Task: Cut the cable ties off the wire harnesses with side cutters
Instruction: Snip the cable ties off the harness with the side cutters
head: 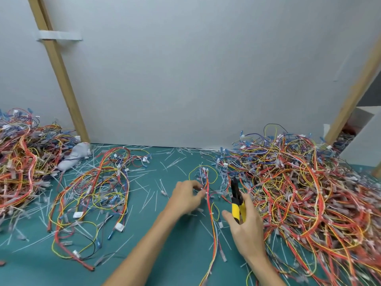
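One wire harness (pixel 210 211) of red, yellow, white and blue wires lies stretched toward me on the green mat, with small white cable ties (pixel 211 214) along it. My left hand (pixel 186 198) pinches this harness near its far end, fingertips closed on the red wires. My right hand (pixel 245 223) holds the side cutters (pixel 236 200), yellow and black handles in the palm, black jaws pointing away, just right of the harness and not touching it.
A big tangled pile of harnesses (pixel 305 195) fills the right side. Another pile (pixel 18 162) sits far left, with loose harnesses (pixel 92 195) spread left of centre. Cut white ties (pixel 175 162) litter the green mat (pixel 144 254). A white cloth (pixel 74 155) lies by the wooden post (pixel 61 79).
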